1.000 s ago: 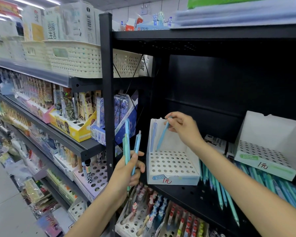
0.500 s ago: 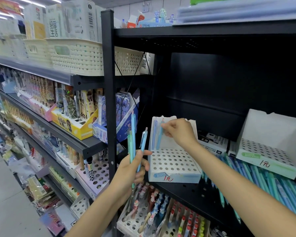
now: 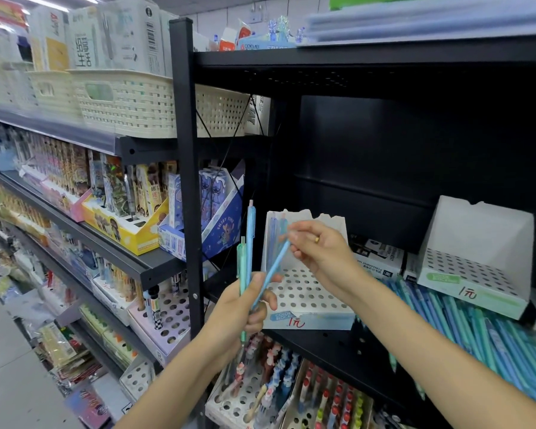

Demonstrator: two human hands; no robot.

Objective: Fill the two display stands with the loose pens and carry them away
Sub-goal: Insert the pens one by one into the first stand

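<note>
Two display stands sit on the shelf (image 3: 338, 345), the left stand (image 3: 307, 292) apart from the right stand (image 3: 477, 267), loose pens (image 3: 477, 329) lying between.

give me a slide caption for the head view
Right hand draws a blue pen from the left hand, beside a nearly empty display stand.
</note>
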